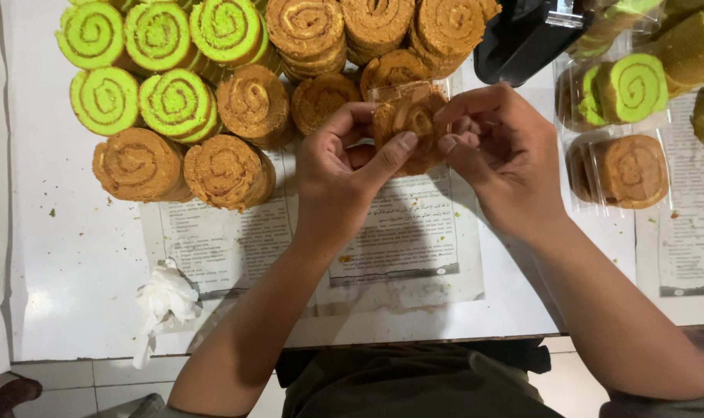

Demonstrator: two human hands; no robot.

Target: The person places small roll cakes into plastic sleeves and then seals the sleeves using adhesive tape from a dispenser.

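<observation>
The roll (408, 124) between the left hand (344, 166) and the right hand (495, 159) is brown with a swirl, in a clear wrap. Up and left of the left hand lie green rolls (147, 66) with pale swirls and brown rolls (228, 170). Right of the right hand sit one green (635, 85) and one brown (631, 170) wrapped roll. The paper (398, 240) under the hands is white with black print. A white tissue (164, 298) lies low and left.
</observation>
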